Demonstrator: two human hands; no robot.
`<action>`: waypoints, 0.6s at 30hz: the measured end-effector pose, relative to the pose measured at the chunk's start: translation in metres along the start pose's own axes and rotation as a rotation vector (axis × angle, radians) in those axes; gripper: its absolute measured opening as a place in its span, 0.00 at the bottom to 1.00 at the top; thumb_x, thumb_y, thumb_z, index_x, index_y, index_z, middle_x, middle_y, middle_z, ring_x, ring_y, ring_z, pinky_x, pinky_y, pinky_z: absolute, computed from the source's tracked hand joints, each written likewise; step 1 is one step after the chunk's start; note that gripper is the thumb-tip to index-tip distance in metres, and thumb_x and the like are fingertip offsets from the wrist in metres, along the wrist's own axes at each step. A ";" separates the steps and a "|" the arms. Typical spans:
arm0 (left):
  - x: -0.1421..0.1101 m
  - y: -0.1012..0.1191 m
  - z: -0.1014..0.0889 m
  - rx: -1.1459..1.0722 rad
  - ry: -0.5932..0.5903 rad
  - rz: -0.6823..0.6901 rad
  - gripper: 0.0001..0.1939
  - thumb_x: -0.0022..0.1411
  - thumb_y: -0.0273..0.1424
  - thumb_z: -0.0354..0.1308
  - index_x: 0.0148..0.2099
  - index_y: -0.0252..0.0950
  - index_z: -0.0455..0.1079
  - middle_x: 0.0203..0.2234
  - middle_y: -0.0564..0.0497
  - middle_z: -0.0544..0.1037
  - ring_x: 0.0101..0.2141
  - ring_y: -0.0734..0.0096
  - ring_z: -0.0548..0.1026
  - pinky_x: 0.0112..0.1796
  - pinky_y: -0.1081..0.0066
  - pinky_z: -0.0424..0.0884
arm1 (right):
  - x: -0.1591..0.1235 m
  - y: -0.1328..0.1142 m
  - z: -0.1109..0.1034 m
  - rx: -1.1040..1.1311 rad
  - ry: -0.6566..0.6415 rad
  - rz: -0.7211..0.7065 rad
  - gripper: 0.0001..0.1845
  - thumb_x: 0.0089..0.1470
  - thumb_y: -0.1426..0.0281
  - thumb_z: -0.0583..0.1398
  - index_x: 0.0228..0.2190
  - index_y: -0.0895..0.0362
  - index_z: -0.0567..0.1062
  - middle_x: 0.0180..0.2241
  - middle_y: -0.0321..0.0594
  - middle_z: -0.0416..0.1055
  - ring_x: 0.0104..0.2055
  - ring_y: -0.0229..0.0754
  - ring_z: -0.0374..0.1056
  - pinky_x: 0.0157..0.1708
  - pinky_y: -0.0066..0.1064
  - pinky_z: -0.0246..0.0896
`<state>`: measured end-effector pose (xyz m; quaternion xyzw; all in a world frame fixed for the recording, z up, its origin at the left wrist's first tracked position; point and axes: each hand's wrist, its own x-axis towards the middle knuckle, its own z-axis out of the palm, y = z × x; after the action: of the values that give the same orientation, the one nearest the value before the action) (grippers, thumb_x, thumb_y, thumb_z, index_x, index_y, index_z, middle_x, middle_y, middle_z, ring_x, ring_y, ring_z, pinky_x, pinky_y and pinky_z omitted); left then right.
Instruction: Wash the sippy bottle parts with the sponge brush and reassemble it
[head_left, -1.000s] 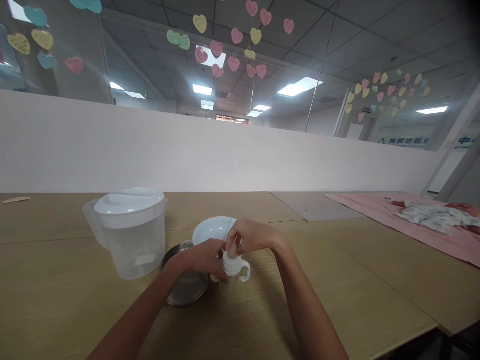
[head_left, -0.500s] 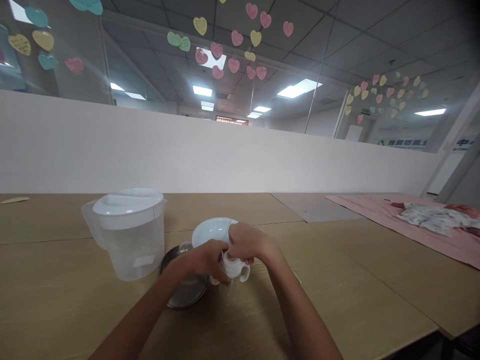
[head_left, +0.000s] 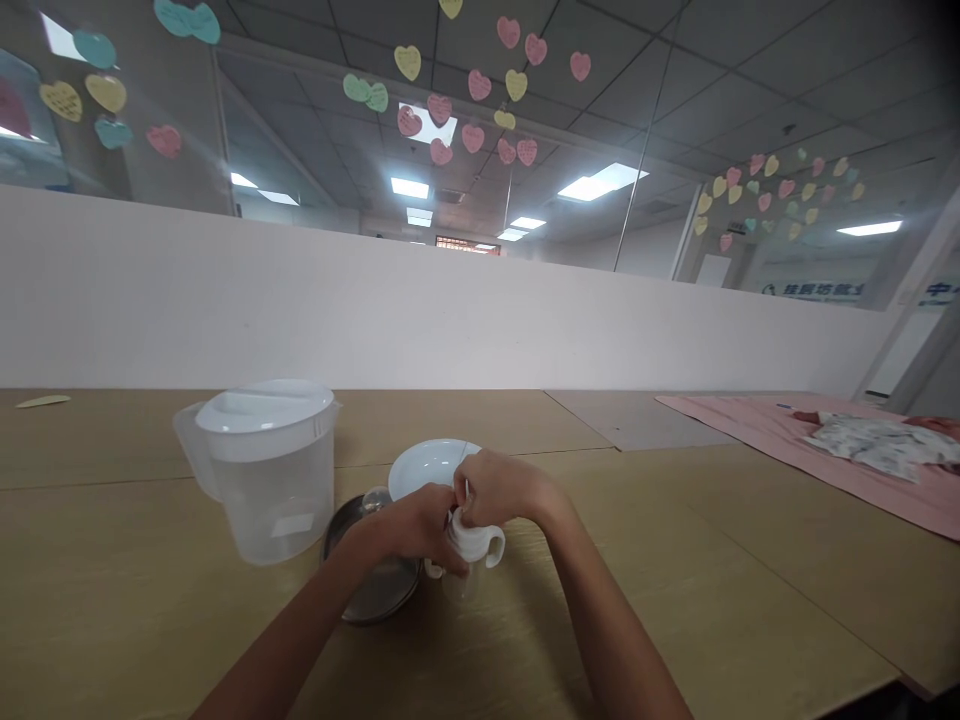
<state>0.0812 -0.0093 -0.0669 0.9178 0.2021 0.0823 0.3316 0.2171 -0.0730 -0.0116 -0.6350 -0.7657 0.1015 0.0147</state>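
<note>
A clear baby bottle (head_left: 459, 584) with a white collar and two white side handles (head_left: 495, 548) is in front of me, just right of a round metal pan (head_left: 381, 590). My left hand (head_left: 421, 525) is wrapped round the bottle's collar from the left, thumb on the near side. From above, my right hand (head_left: 495, 488) pinches at the top of the bottle, its fingers bent down on the nipple, which they hide. Behind both hands lies a white bowl (head_left: 424, 465), partly covered by them. A small clear dome-shaped piece (head_left: 375, 499) shows at the pan's far rim.
A lidded translucent pitcher (head_left: 270, 500) stands on the wooden table (head_left: 675, 600) to the left. At the far right, a pink cloth (head_left: 750, 425) carries a patterned white garment (head_left: 862, 440). A low white wall (head_left: 450, 330) runs behind the table.
One second ago the nipple showed below my raised right fingers; my right hand then pressed down over it and shifted slightly. My left hand has kept its grip on the bottle.
</note>
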 end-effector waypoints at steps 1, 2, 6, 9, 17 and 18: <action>0.001 -0.001 0.001 0.003 -0.001 0.008 0.19 0.35 0.30 0.65 0.34 0.34 0.70 0.31 0.55 0.75 0.33 0.69 0.71 0.28 0.77 0.63 | 0.001 -0.001 0.000 -0.016 0.008 -0.001 0.11 0.36 0.72 0.57 0.28 0.59 0.74 0.27 0.40 0.73 0.24 0.36 0.66 0.16 0.21 0.51; 0.001 -0.002 0.001 0.009 0.001 0.008 0.19 0.35 0.30 0.65 0.34 0.34 0.70 0.31 0.55 0.75 0.32 0.70 0.71 0.28 0.77 0.63 | 0.001 -0.003 0.001 -0.036 0.016 -0.001 0.12 0.36 0.72 0.57 0.28 0.59 0.74 0.27 0.41 0.73 0.24 0.37 0.67 0.16 0.22 0.51; 0.002 -0.005 0.003 0.052 0.020 -0.018 0.19 0.34 0.33 0.65 0.33 0.33 0.70 0.28 0.54 0.75 0.29 0.70 0.71 0.25 0.77 0.62 | 0.001 -0.013 0.001 -0.149 0.071 0.014 0.13 0.37 0.72 0.56 0.30 0.60 0.75 0.31 0.44 0.73 0.29 0.41 0.68 0.19 0.24 0.51; 0.002 -0.004 0.003 0.068 0.026 -0.026 0.20 0.34 0.34 0.65 0.33 0.33 0.70 0.29 0.54 0.75 0.29 0.70 0.71 0.25 0.77 0.62 | 0.000 -0.017 0.001 -0.180 0.085 0.032 0.14 0.38 0.72 0.56 0.31 0.60 0.74 0.33 0.46 0.72 0.31 0.42 0.68 0.20 0.25 0.53; -0.016 0.009 -0.016 0.177 -0.020 -0.080 0.28 0.35 0.33 0.64 0.44 0.39 0.67 0.38 0.53 0.74 0.37 0.65 0.72 0.33 0.74 0.66 | -0.005 -0.004 0.000 0.096 -0.026 0.069 0.12 0.41 0.68 0.59 0.31 0.60 0.72 0.23 0.37 0.70 0.17 0.32 0.62 0.17 0.22 0.50; -0.019 0.009 -0.020 0.218 0.000 -0.097 0.32 0.34 0.33 0.64 0.48 0.40 0.65 0.41 0.52 0.73 0.39 0.63 0.71 0.35 0.73 0.66 | -0.005 -0.003 0.000 0.123 -0.013 0.068 0.13 0.40 0.67 0.60 0.32 0.59 0.71 0.24 0.36 0.70 0.16 0.30 0.61 0.16 0.22 0.49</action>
<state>0.0612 -0.0118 -0.0459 0.9375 0.2542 0.0436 0.2335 0.2154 -0.0787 -0.0103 -0.6580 -0.7359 0.1531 0.0454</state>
